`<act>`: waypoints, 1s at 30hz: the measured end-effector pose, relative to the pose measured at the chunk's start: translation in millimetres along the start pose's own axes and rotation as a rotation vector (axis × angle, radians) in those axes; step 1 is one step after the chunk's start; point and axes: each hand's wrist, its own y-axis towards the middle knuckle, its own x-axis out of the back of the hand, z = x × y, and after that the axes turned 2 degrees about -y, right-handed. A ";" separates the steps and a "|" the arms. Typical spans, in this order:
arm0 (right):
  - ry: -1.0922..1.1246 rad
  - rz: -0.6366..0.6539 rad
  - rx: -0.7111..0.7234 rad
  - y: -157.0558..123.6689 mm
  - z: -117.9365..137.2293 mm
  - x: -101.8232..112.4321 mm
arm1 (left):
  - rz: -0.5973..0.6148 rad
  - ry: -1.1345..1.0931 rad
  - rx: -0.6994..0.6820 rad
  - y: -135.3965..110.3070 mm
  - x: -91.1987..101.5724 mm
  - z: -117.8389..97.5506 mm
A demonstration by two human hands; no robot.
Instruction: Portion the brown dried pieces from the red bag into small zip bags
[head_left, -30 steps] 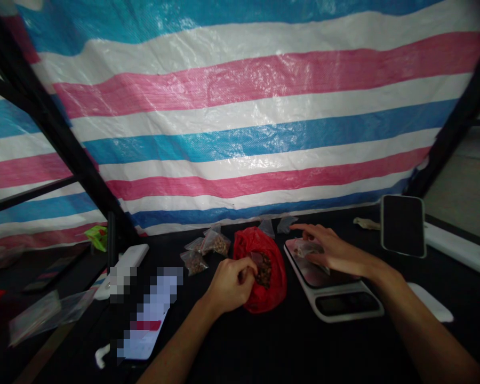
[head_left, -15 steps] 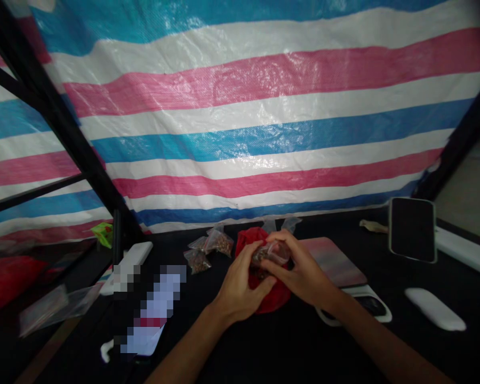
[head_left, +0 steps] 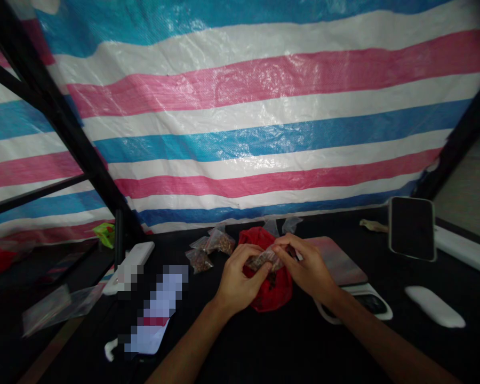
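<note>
A small clear zip bag with brownish bits in it is held between my two hands, above a red plastic bag. My left hand has its fingers and thumb closed on the zip bag's left side. On the other side, my right hand pinches the bag's right end between thumb and fingers. Some dark small pieces show in the open red bag below. To the left lie several filled zip bags of the same kind. Behind the red bag are clear, unfilled-looking bags.
A pinkish flat case lies right of my hands, over a white-edged object. Farther right are a propped phone and a white oblong case. On the left are a blurred-out phone, a white bar and flat clear bags.
The zip bag has turned to lie more sideways between my hands. My right hand has shifted slightly right, showing more of the red bag. A red thing at far left has moved mostly out of view.
</note>
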 end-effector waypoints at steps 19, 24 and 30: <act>0.193 0.125 -0.044 -0.9 5.2 -3.0 | -0.111 -0.227 0.252 1.4 -4.9 17.4; 0.359 0.059 -0.170 -0.2 -1.2 -12.8 | -0.088 -0.234 0.269 -2.9 -6.0 15.7; 0.464 0.048 -0.273 -0.5 -4.5 -18.7 | 0.033 -0.238 0.259 -7.1 -8.7 11.3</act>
